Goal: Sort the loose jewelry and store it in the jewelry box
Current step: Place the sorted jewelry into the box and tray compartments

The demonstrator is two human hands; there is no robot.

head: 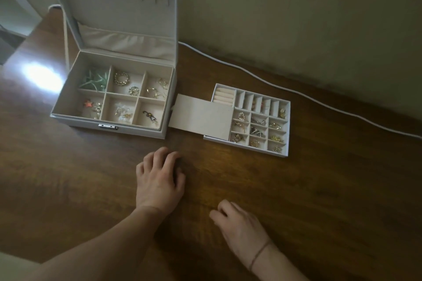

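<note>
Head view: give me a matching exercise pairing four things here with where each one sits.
Things:
1. green jewelry piece
2. orange star piece
3. ring rolls
4. beige card

Places:
A. far left corner of the separate tray
B. near left compartment of the jewelry box
C. bridging the gap from the box to the tray, covering the tray's left part
D. far left compartment of the jewelry box

Pairs: 1-D, 2-B, 3-A, 4-C
</note>
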